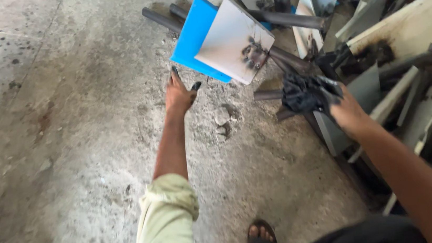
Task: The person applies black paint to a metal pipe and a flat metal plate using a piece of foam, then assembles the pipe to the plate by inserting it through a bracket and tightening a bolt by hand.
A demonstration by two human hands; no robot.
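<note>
sandalled foot [261, 238]: seen at the bottom edge, on the concrete floor [58, 126], nearest the camera.
left sleeve [167, 216]: pale, rolled above the forearm, which is stretched forward toward the panel.
left hand [179, 94]: fingers spread wide, blackened at the tips, nothing held; placed just below the panel's lower-left edge, apart from it by a small gap.
right hand [344, 112]: closed on a dark cloth [306, 94]; cloth is bunched and pressed against the welded bars just right of the panel's lower corner.
rubble [222, 118]: small pale lumps lie on the floor between the two hands, below the panel.
panel [234, 40]: grey-white sheet with a blue sheet [192, 34] behind it, tilted, standing on a welded bar frame; scorched weld mark near its right edge.
panel axis: long axis runs from lower left to upper right, away from the person.
key relation: panel lies ahead of and slightly right of the left hand, up and left of the right hand; left hand is nearer.
far pile [402, 29]: more plates and dark tubes are stacked right of and behind the panel; contact between them cannot be told.
</note>
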